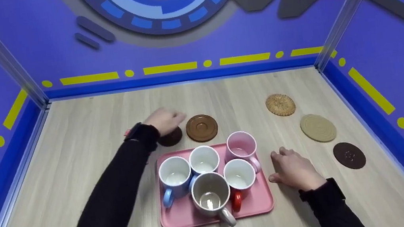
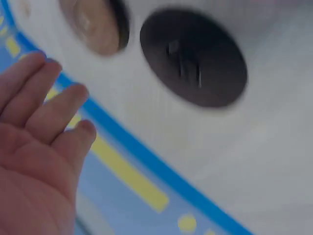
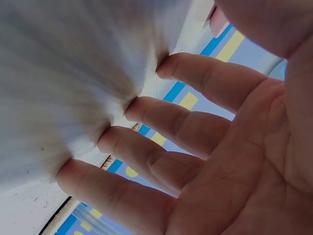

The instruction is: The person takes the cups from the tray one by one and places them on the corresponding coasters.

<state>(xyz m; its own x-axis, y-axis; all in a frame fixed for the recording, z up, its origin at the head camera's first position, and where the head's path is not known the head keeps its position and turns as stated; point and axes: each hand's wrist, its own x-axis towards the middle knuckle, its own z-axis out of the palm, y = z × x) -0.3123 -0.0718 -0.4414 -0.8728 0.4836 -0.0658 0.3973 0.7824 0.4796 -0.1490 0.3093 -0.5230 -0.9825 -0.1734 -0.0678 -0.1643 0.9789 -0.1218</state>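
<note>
L hand (image 1: 165, 120) is out past the pink tray (image 1: 185, 218), over the dark brown coaster (image 1: 172, 137). Wrist cam is blurry, but its fingers (image 2: 46, 105) show straight and loose, nothing gripped, with the coaster (image 2: 193, 56) lying apart from them on the table (image 1: 90, 146). From the head cam I can't tell if the hand touches the coaster.

Brown saucer (image 1: 201, 128) sits just beside that coaster, to its right.

R hand (image 1: 295, 171) rests on the table just right of the tray, relaxed. Its fingertips (image 3: 115, 142) press the wood, holding nothing.

Tray carries 5 mugs, all upright: blue-handled mug (image 1: 174, 175), white mug (image 1: 203, 159), pink mug (image 1: 241, 145), red-handled mug (image 1: 239, 176), grey mug (image 1: 211, 194) nearest me.

Far right, well apart from the tray: woven coaster (image 1: 280, 104), tan coaster (image 1: 318, 127), dark coaster (image 1: 349, 155), running in a diagonal line.
</note>
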